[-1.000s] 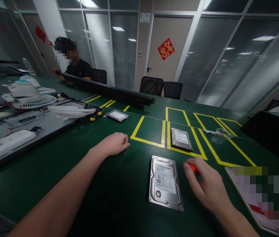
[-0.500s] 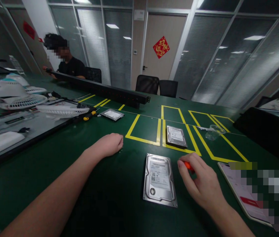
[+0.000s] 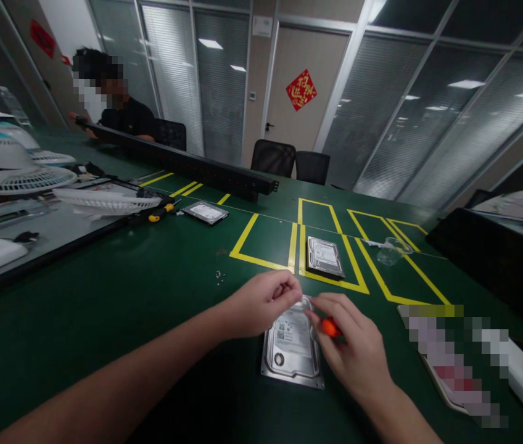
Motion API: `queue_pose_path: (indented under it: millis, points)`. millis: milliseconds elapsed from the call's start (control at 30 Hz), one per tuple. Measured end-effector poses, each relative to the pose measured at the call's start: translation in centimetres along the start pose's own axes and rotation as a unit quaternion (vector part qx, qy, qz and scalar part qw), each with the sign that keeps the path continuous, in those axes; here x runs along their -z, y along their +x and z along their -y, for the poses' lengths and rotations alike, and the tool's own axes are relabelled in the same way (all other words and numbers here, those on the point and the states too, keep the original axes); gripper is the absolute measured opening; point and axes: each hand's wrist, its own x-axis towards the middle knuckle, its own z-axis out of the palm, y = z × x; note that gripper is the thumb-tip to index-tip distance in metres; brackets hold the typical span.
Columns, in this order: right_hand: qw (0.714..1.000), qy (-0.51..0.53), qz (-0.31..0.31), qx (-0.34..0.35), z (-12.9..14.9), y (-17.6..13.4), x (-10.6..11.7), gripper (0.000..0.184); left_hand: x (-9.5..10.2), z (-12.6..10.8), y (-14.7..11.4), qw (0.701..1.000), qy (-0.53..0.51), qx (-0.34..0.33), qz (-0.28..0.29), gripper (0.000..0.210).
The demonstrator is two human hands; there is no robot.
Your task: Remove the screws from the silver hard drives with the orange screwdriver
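Observation:
In front of me a silver hard drive [image 3: 292, 354] lies flat, label up, its far end partly covered by my hands. My left hand [image 3: 268, 302] is over its far left part, thumb and fingertips pinched together; whatever is between them is too small to make out. At the drive's right side my right hand [image 3: 351, 336] curls round an orange-handled tool [image 3: 330, 327], most of which is hidden by the fingers. Several tiny metal bits [image 3: 219, 275], perhaps screws, lie on the green table to the left.
A second hard drive [image 3: 324, 256] sits inside a yellow taped frame, a third hard drive [image 3: 206, 212] farther left by a yellow-black screwdriver [image 3: 162, 213]. A phone [image 3: 437, 364] and clear plastic cup [image 3: 391, 253] are right. Behind a long black bar [image 3: 187, 161] sits a person [image 3: 127, 117].
My left hand has moved right from beside the tiny metal bits to the hard drive, uncovering them. My right hand has come closer to the drive's far end, still holding the orange-handled tool.

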Motion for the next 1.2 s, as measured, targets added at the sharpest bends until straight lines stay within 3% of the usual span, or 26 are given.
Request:
queue_pose_path:
  millis: [133, 300, 567, 700, 867, 1067, 1200]
  points:
    - [0.999, 0.033, -0.022, 0.004, 0.1, -0.2, -0.3, 0.027, -2.2, 0.4, 0.0, 0.995, -0.104, 0.004, -0.005, 0.022]
    - [0.998, 0.041, -0.04, 0.016, 0.1, -0.4, -0.1, 0.034, -2.3, 0.6, 0.2, 0.985, -0.169, 0.005, -0.021, 0.02]
    - [0.997, 0.038, -0.05, 0.033, 0.1, 0.0, -0.4, 0.033, -2.7, 0.8, 0.2, 0.983, -0.178, 0.015, -0.04, 0.019]
    - [0.998, 0.033, -0.041, 0.018, 0.4, 0.5, -0.3, 0.025, -2.7, 0.8, 0.1, 0.994, -0.085, 0.012, -0.068, 0.018]
    - [0.999, -0.001, -0.017, -0.031, -0.9, 0.8, 0.4, 0.01, -1.4, 0.8, 0.2, 0.988, 0.051, -0.041, -0.141, 0.012]
    - [0.988, -0.039, 0.103, -0.105, -4.7, 0.6, 0.8, 0.006, 1.4, 3.0, 0.7, 0.964, 0.183, -0.085, -0.175, 0.014]
    - [0.981, -0.03, 0.152, -0.116, -5.9, 0.7, 0.3, 0.007, 2.5, 4.3, 1.0, 0.956, 0.206, -0.083, -0.193, 0.014]
